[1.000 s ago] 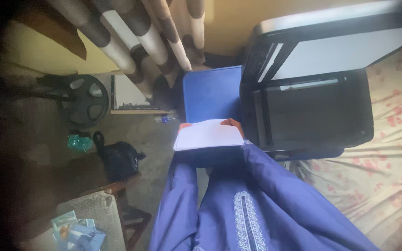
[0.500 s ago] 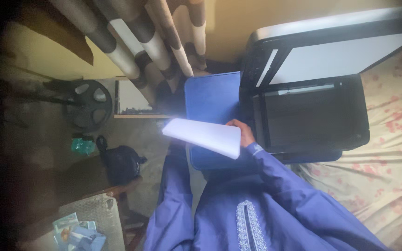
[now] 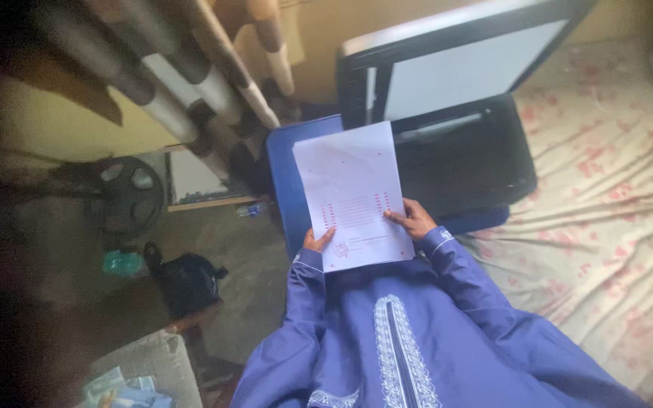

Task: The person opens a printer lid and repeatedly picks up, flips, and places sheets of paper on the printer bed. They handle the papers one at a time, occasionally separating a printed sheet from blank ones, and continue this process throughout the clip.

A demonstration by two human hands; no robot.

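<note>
A white sheet of paper (image 3: 354, 193) with faint red print is held flat and face up between both hands, over a blue folder (image 3: 289, 189) and in front of an open black flatbed scanner (image 3: 455, 143). The left hand (image 3: 317, 240) pinches the sheet's lower left edge, thumb lying on top. The right hand (image 3: 411, 221) grips the lower right edge, fingers curled onto the printed face. The sheet reaches away from both hands toward the scanner's raised lid. The scanner sits on a floral bedsheet (image 3: 606, 196). Blue sleeves (image 3: 462, 272) cover both arms.
</note>
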